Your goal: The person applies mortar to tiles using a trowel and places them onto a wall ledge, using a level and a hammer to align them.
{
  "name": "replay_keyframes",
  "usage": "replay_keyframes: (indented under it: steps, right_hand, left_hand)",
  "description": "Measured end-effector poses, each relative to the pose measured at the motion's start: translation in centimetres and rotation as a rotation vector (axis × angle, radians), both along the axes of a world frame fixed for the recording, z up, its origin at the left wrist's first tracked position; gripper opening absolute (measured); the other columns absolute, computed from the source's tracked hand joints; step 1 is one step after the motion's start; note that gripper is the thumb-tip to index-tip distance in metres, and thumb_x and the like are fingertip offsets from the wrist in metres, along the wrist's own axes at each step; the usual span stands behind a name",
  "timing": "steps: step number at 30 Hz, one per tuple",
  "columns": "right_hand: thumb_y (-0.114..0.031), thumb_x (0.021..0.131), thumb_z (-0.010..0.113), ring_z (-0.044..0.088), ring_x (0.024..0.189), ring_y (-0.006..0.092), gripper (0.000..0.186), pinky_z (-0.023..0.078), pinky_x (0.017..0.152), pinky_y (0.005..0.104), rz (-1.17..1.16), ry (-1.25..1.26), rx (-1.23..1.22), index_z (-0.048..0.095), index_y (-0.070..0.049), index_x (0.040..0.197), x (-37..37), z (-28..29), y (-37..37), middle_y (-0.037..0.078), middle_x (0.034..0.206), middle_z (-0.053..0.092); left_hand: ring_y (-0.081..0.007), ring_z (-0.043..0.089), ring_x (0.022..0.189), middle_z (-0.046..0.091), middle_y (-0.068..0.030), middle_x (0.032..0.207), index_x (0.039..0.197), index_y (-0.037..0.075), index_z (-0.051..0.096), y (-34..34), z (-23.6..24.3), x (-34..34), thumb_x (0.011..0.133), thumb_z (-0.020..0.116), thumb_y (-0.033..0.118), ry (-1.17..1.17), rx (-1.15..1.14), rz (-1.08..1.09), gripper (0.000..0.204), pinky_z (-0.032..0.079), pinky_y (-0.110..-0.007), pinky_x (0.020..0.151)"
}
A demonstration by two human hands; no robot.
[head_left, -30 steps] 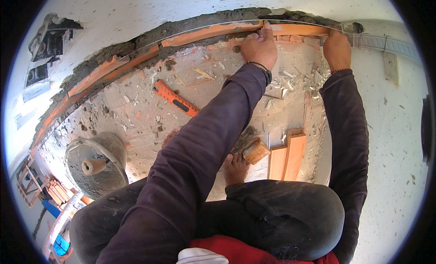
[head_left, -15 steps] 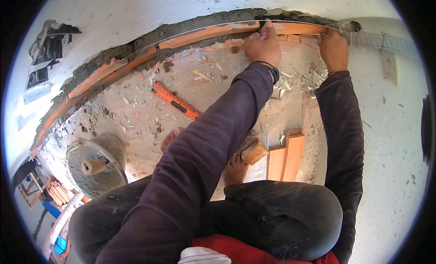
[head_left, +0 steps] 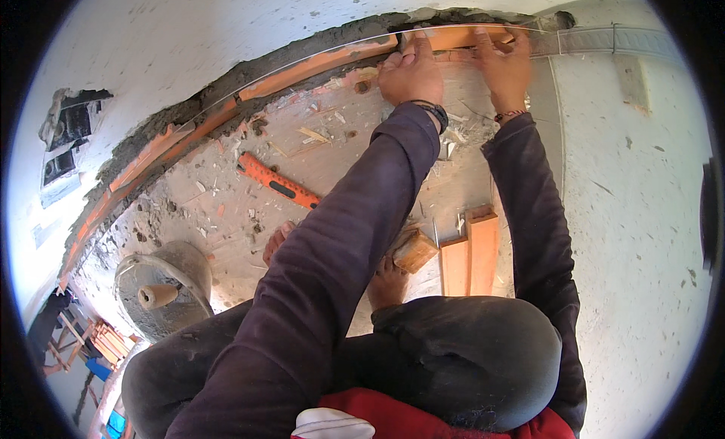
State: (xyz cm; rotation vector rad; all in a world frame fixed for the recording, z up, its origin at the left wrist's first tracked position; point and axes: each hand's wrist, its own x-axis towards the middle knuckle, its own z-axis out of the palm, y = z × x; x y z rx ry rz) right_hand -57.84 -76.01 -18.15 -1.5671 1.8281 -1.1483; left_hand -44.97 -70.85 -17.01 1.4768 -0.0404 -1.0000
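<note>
My left hand (head_left: 411, 80) and my right hand (head_left: 504, 72) both grip a short orange strip (head_left: 453, 36) in the mortar channel (head_left: 226, 84) along the base of the white wall, under a taut pale string. My left hand is at the strip's left end, beside a longer orange strip (head_left: 317, 61); my right hand is toward its right end. An orange perforated level or tool (head_left: 276, 180) lies on the dusty floor below them. A wooden block (head_left: 415, 251) and spare orange strips (head_left: 479, 250) lie near my bare feet.
A mortar-caked bucket (head_left: 162, 288) with a handled tool stands at the lower left. A ribbed strip (head_left: 585, 40) runs along the right wall. Part of another person (head_left: 45, 326) shows at the far left edge near stacked orange pieces (head_left: 109, 341). A broken recess (head_left: 72, 118) is in the left wall.
Both my hands have moved leftward, the right one more, closing the distance between them. My right fingers now reach farther up over the short strip. The view has shifted slightly.
</note>
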Motion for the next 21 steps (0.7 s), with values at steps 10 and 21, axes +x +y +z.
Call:
replay_keyframes:
  steps: [10,21]
  right_hand:
    - [-0.005,0.073,0.080,0.058,0.079,0.0149,0.072,0.056,0.073,0.0318,-0.046,-0.526,0.029,0.034,-0.001,0.129,2.2,-0.2,-0.1,0.006,0.090,0.053]
    - [-0.012,0.070,0.084,0.059,0.084,0.0149,0.073,0.051,0.071,0.0269,-0.003,-0.493,-0.069,0.039,0.003,0.126,2.3,-0.2,-0.3,0.010,0.097,0.058]
  left_hand:
    - [-0.0132,0.061,0.069,0.065,-0.0060,0.079,0.089,-0.005,0.062,-0.1,-0.1,-0.2,0.089,0.072,0.022,0.105,-0.086,0.050,0.029,0.049,-0.026,0.063]
    - [-0.0147,0.060,0.066,0.063,-0.0067,0.077,0.084,-0.002,0.062,-0.4,-1.1,-0.1,0.091,0.071,0.028,0.138,-0.064,0.102,0.032,0.049,-0.027,0.064]
